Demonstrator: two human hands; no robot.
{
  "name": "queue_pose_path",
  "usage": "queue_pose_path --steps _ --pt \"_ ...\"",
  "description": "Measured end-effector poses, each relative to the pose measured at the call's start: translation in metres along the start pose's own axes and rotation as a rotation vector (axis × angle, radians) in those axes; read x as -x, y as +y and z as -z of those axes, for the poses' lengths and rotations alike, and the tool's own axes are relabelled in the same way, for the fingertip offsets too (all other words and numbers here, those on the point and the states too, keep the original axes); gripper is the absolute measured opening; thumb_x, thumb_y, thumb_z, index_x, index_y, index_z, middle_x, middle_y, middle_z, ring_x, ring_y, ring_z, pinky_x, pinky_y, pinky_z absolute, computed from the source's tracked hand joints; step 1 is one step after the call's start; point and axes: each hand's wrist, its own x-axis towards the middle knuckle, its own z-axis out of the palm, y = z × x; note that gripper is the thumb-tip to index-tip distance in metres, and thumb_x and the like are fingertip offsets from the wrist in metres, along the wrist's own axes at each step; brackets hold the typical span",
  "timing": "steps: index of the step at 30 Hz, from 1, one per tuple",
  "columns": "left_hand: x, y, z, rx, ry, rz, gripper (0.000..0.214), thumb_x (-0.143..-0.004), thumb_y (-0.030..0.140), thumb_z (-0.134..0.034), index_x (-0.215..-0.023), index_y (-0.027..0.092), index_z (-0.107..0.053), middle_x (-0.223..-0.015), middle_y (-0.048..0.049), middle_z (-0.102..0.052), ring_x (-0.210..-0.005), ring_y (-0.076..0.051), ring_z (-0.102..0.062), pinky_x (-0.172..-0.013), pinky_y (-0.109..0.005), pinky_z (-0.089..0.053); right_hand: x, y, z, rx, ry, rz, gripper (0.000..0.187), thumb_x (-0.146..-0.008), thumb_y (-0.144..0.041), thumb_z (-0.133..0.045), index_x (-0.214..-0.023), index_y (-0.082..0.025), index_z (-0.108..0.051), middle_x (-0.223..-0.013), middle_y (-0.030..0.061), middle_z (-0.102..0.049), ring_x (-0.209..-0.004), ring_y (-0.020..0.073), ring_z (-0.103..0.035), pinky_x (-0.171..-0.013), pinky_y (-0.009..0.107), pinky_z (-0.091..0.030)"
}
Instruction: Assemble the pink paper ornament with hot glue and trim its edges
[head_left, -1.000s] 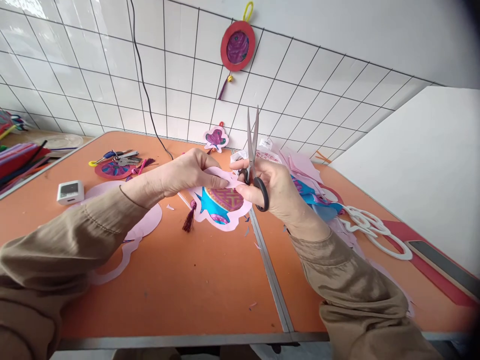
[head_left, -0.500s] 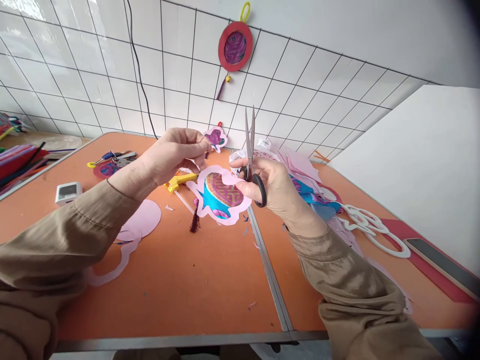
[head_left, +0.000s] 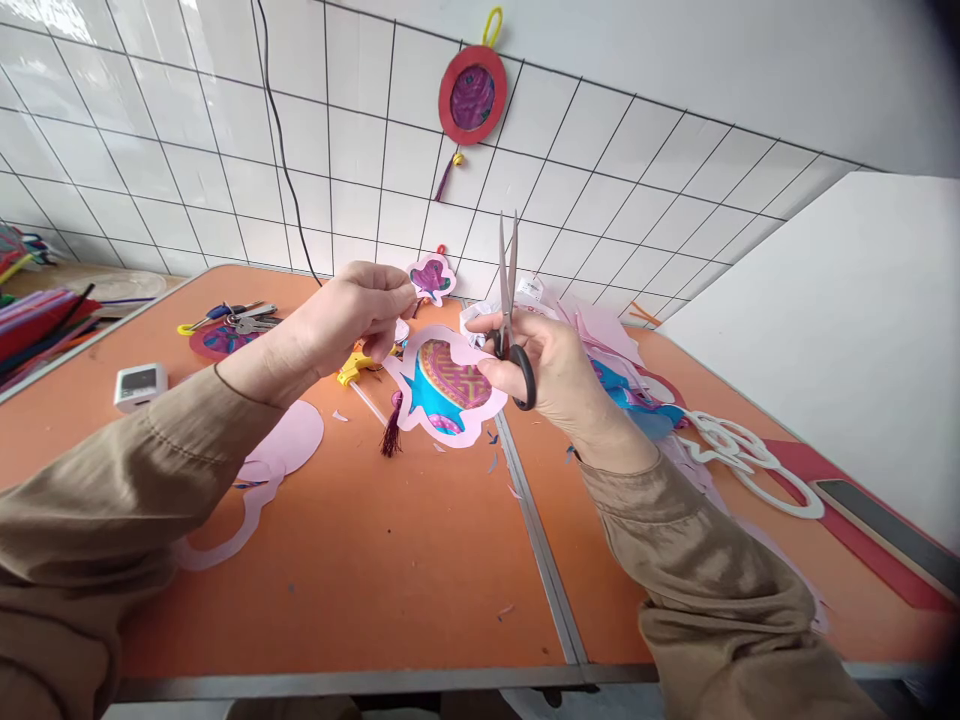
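Note:
In my right hand (head_left: 551, 370) are black-handled scissors (head_left: 508, 290), blades upward and slightly apart. Thumb and fingers of the same hand also pinch the right edge of a pink-bordered fabric ornament (head_left: 454, 390). Its middle is blue and purple-gold patterned cloth. From its left side hangs a dark red tassel (head_left: 391, 428) with a small bead on top. My left hand (head_left: 367, 305) is closed in a pinch, just above and left of the ornament. Whatever its fingertips hold, if anything, is too small or hidden to make out.
A yellow glue gun (head_left: 356, 366) lies behind the ornament. Pink cut-outs (head_left: 296, 440), keys (head_left: 255, 320) and a small white device (head_left: 140, 386) are on the left. White rings (head_left: 780, 485) and a phone (head_left: 885, 525) lie right. A round red ornament (head_left: 472, 95) hangs on the tiled wall.
My left hand has shifted slightly down and its fingers have curled in more. The ornament and scissors have moved a little to the right with my right hand.

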Motion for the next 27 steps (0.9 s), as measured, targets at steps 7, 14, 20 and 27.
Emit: queue_pose_path --steps 7,14,20,27 --pt "0.0 0.003 -0.001 -0.019 0.037 0.011 0.048 -0.086 0.018 -0.059 -0.046 0.02 -0.032 -0.039 0.0073 -0.023 -0.032 -0.004 -0.037 -0.04 -0.018 -0.025 -0.001 0.0 0.001 0.01 0.028 0.016 0.034 -0.067 -0.026 -0.085 -0.098 -0.019 -0.074 -0.068 -0.0028 -0.061 -0.061 0.0122 -0.055 -0.058 0.028 -0.047" --pt "-0.006 -0.004 0.004 0.049 -0.024 -0.074 0.032 -0.088 0.023 -0.068 -0.059 0.015 -0.058 -0.047 -0.0005 -0.057 -0.043 -0.01 -0.058 -0.043 -0.019 -0.041 -0.002 0.002 0.003 0.02 0.084 0.067 0.037 -0.064 -0.034 -0.09 -0.096 -0.022 -0.076 -0.069 -0.0017 -0.059 -0.062 0.0131 -0.053 -0.052 0.026 -0.044" --pt "-0.007 -0.004 0.007 0.055 0.004 -0.075 0.017 -0.077 0.009 -0.072 -0.065 0.015 -0.061 -0.054 -0.0001 -0.064 -0.044 -0.009 -0.061 -0.038 -0.017 -0.035 -0.002 0.0 0.003 0.063 0.112 0.104 0.034 -0.067 -0.035 -0.088 -0.095 -0.022 -0.075 -0.065 -0.003 -0.052 -0.059 0.0123 -0.048 -0.049 0.025 -0.041" --pt "-0.006 -0.001 0.009 0.056 -0.047 -0.014 0.032 -0.092 0.018 -0.058 -0.06 0.014 -0.059 -0.048 -0.0014 -0.058 -0.035 -0.009 -0.056 -0.035 -0.018 -0.032 -0.002 0.0 0.003 0.05 0.142 0.095 0.036 -0.065 -0.036 -0.088 -0.095 -0.022 -0.074 -0.066 -0.0022 -0.055 -0.06 0.013 -0.05 -0.048 0.025 -0.043"
